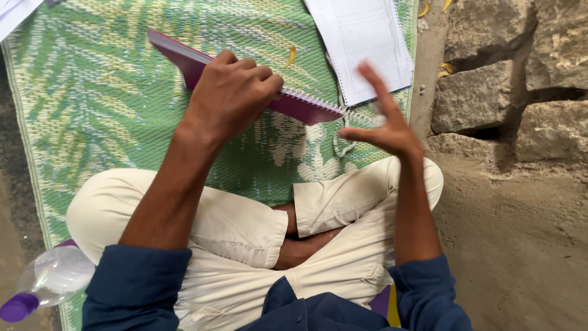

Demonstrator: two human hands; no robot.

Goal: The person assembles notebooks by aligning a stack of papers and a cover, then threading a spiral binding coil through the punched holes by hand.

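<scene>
Head view, looking straight down: a person sits cross-legged on a green and cream woven mat, cream trousers and dark blue sleeves filling the lower half of the picture. The left hand is clenched around the spine edge of a maroon spiral-bound notebook, fingers curled over the wire binding, so that the book stands on edge and closed above the mat, running from about ten o'clock down toward three o'clock of that hand. The right hand holds nothing: it is released and blurred, fingers spread, index finger pointing up toward twelve o'clock, just beside the notebook's lower corner without clearly touching it. A thin pale cord or wire seems to hang from that corner; what it is cannot be told. At one o'clock of the right hand an open ruled sheet or ledger lies flat on the mat, and a stone wall stands at three o'clock. A clear plastic bottle with a purple cap lies at seven o'clock, by the person's left knee. As a judgement, the handling is at an early point: the notebook is lifted and gripped, but not opened, and no page shows; nothing lies in the lap.
</scene>
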